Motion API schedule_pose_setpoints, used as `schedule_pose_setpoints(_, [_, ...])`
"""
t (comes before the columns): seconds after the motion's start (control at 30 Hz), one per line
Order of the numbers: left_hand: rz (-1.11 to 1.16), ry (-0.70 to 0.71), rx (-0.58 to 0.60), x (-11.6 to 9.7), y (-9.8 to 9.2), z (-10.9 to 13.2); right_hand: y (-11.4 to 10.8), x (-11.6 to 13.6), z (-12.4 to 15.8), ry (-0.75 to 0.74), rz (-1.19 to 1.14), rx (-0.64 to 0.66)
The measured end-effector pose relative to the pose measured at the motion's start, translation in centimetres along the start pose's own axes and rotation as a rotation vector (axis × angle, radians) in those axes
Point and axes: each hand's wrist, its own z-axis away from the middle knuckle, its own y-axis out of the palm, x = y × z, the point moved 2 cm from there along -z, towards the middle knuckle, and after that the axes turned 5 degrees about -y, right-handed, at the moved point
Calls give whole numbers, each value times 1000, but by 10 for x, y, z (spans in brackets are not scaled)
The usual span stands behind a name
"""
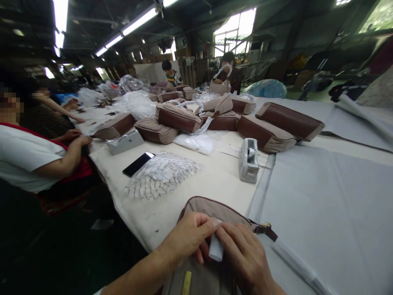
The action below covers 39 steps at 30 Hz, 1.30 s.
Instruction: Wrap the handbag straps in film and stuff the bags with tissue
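A taupe bag with dark brown trim [211,203] lies on the table right in front of me. Over it, my left hand [192,233] and my right hand [242,250] meet, their fingers closed on a small piece of white paper [216,248]. Part of the paper is hidden behind the fingertips. From the bag's right side runs a strap [301,262] in white wrapping, joined by a brass-coloured ring [266,225]. Below my left hand a gold-coloured metal piece [186,282] shows on the bag.
Beyond the bag stand a tape dispenser [249,159], a fan of clear tagged packets [162,174], a black phone [138,164] and a grey box [125,142]. Several brown bags [178,116] are heaped farther back. Grey sheeting [331,205] covers the right side. A person [39,164] sits at left.
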Motion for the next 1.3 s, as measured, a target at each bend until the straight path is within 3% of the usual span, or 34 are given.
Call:
schedule_pose_setpoints(0.13, [84, -57, -80, 0, 4, -6, -4, -5, 4, 226, -171, -16])
schedule_pose_setpoints(0.27, [69, -16, -140, -2, 9, -12, -6, -48, 10, 493, -234, 107])
schedule_pose_setpoints(0.37, [45, 22, -167, 0, 11, -15, 7, -87, 18, 581, -317, 412])
schedule_pose_setpoints(0.43, [22, 21, -173, 2, 11, -15, 15, -99, 22, 608, -422, 643])
schedule_pose_setpoints(0.5, [5, 30, -162, 0, 7, -11, 14, -98, 20, 652, -460, 755])
schedule_pose_setpoints(0.57, [3, 50, -132, -7, 0, -3, 1, -90, 11, 704, -394, 774])
schedule_pose_setpoints(0.7, [-26, 142, -45, -33, -15, 7, -43, -82, -24, 791, -295, 817])
schedule_pose_setpoints(0.83, [-52, 254, 9, -51, -20, -4, -82, -87, -65, 768, -334, 913])
schedule_pose_setpoints(0.93, [-5, 279, 33, -41, -18, -10, -104, -76, -75, 821, -350, 936])
schedule_pose_setpoints(1.07, [41, 273, 140, -9, -8, -2, -112, -34, -48, 997, -490, 1090])
schedule_pose_setpoints(1.13, [50, 244, 203, 4, -3, 3, -103, -15, -34, 892, -477, 1006])
schedule_pose_setpoints(1.2, [48, 219, 247, 8, 2, 4, -90, -6, -26, 806, -397, 796])
schedule_pose_setpoints(1.3, [40, 202, 273, 2, 3, 4, -72, -6, -20, 851, -383, 608])
